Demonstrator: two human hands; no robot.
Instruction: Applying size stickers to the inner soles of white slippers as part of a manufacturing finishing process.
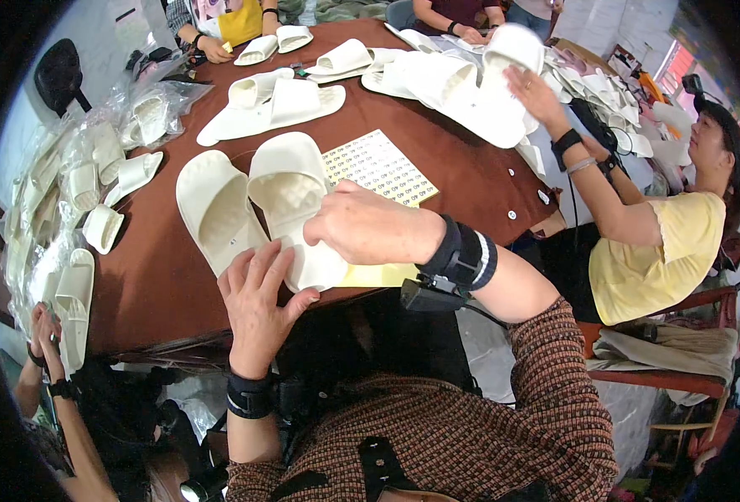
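A pair of cream slide slippers lies in front of me on the brown tablecloth, a left slipper (215, 201) and a right slipper (286, 171), heels toward me. My left hand (259, 297) rests with its fingers stretched out and thumb apart on the heel ends of the pair. Over the right slipper's footbed, my right hand (370, 224) is closed in a pinch, fingertips pointing down at the insole; whatever it holds is hidden. Behind my right hand lies a sheet of small printed stickers (378, 163), with yellow backing showing below my right wrist.
More cream slippers (299, 100) lie further back. Slippers in clear plastic bags (106, 151) crowd the left edge, beside another person's hands (45, 335). At right, a person in a yellow top (663, 259) lifts slippers. Other people work at the far side.
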